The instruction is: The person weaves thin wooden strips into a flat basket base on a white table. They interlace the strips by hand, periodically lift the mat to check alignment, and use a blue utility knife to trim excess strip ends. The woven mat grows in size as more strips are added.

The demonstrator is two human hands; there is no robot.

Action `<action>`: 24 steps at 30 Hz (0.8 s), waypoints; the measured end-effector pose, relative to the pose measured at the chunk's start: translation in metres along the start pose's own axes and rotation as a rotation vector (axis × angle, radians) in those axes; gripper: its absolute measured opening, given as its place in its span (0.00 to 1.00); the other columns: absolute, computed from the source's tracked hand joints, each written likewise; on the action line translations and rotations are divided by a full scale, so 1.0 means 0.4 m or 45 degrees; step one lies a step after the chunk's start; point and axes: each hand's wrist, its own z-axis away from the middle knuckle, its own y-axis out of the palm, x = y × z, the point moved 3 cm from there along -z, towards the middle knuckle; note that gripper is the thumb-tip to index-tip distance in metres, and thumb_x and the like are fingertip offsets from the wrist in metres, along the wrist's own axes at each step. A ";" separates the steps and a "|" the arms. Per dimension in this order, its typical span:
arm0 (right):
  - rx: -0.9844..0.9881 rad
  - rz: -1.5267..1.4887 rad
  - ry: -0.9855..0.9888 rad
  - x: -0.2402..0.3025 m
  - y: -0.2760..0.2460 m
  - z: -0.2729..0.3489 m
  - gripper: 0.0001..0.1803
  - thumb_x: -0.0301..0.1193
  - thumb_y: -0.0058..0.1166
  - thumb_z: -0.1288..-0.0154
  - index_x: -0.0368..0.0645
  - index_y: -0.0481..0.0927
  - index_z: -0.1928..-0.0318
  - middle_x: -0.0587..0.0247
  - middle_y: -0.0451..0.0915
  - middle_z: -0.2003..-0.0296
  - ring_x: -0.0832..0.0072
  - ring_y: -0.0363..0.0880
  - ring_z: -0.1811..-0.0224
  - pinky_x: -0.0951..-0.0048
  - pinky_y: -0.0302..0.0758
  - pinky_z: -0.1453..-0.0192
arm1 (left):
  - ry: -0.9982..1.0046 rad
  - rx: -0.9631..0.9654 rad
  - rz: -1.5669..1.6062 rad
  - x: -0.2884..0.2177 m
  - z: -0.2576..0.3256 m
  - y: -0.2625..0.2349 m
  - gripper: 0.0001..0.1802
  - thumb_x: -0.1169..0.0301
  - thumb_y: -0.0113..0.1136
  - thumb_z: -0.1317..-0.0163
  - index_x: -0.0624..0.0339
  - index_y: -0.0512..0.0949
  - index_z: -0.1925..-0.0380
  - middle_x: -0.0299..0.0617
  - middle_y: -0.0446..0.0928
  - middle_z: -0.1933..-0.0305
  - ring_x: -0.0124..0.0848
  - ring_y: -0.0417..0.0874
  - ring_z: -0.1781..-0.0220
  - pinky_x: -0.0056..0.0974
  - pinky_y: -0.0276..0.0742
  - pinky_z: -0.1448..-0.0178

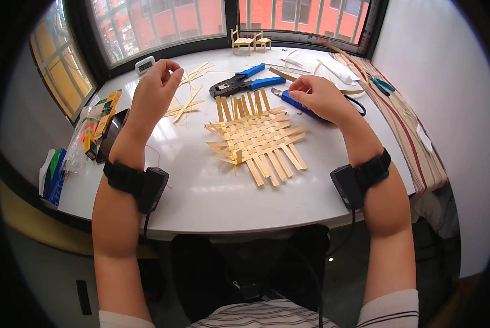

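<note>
A woven mat of pale flat strips (258,134) lies at the middle of the white table, its loose strip ends sticking out on all sides. Raised to the left of it, my left hand (156,85) has its fingers curled together; whatever they pinch, if anything, is hidden. My right hand (319,97) is closed, fingertips together, above a blue utility knife (299,104). A pale strip (281,74) runs up to its fingers, and I cannot tell whether they grip it. Blue-handled crimping pliers (239,82) rest behind the mat.
Loose strips (187,106) lie beside my left hand. Two miniature chairs (242,41) stand at the back near a small white digital display (145,65). Boxes and plastic packaging (94,128) sit at left. Teal-handled pliers (384,86) lie on striped cloth (414,136) at right.
</note>
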 end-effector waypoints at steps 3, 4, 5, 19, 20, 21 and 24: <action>0.020 -0.009 0.044 -0.003 -0.006 0.000 0.14 0.35 0.63 0.35 0.38 0.85 0.55 0.57 0.86 0.61 0.70 0.83 0.58 0.70 0.78 0.51 | -0.008 0.018 0.009 0.000 0.000 0.004 0.13 0.63 0.60 0.30 0.64 0.79 0.60 0.35 0.68 0.78 0.24 0.67 0.75 0.34 0.66 0.68; 0.027 -0.002 0.045 -0.006 -0.003 -0.001 0.14 0.35 0.62 0.34 0.39 0.85 0.54 0.57 0.86 0.61 0.72 0.82 0.58 0.71 0.78 0.51 | -0.012 0.025 0.011 0.002 0.000 0.007 0.13 0.63 0.60 0.30 0.64 0.79 0.60 0.35 0.68 0.78 0.24 0.67 0.75 0.34 0.65 0.68; 0.033 0.009 0.042 -0.009 -0.003 -0.004 0.14 0.36 0.61 0.33 0.39 0.85 0.53 0.58 0.86 0.60 0.73 0.81 0.59 0.71 0.78 0.51 | -0.010 0.024 0.003 0.003 0.000 0.009 0.13 0.63 0.60 0.30 0.64 0.79 0.60 0.34 0.68 0.79 0.24 0.67 0.75 0.34 0.65 0.68; 0.077 0.050 0.049 0.000 0.003 0.000 0.14 0.36 0.61 0.33 0.40 0.85 0.53 0.58 0.86 0.59 0.71 0.82 0.58 0.70 0.78 0.51 | 0.001 0.040 -0.016 0.004 0.004 0.012 0.13 0.64 0.60 0.30 0.65 0.79 0.61 0.33 0.65 0.80 0.23 0.63 0.75 0.34 0.62 0.69; 0.059 0.033 0.043 0.004 0.001 -0.001 0.14 0.36 0.62 0.34 0.40 0.85 0.54 0.57 0.86 0.60 0.70 0.83 0.58 0.69 0.78 0.51 | 0.002 0.038 -0.010 0.003 0.004 0.009 0.13 0.64 0.60 0.30 0.65 0.79 0.61 0.33 0.65 0.80 0.22 0.64 0.75 0.34 0.62 0.69; 0.042 0.016 0.037 0.006 0.000 -0.002 0.14 0.36 0.63 0.34 0.39 0.86 0.55 0.56 0.86 0.61 0.68 0.83 0.58 0.69 0.78 0.51 | 0.003 0.037 -0.003 -0.001 0.005 0.008 0.12 0.64 0.60 0.30 0.65 0.79 0.61 0.33 0.65 0.80 0.22 0.64 0.75 0.34 0.62 0.69; 0.015 0.037 0.031 -0.003 -0.004 -0.005 0.14 0.36 0.63 0.34 0.39 0.86 0.55 0.56 0.86 0.61 0.68 0.83 0.59 0.69 0.78 0.52 | 0.005 0.043 0.027 -0.006 0.003 0.010 0.12 0.64 0.60 0.30 0.64 0.79 0.61 0.33 0.66 0.79 0.22 0.64 0.75 0.33 0.62 0.69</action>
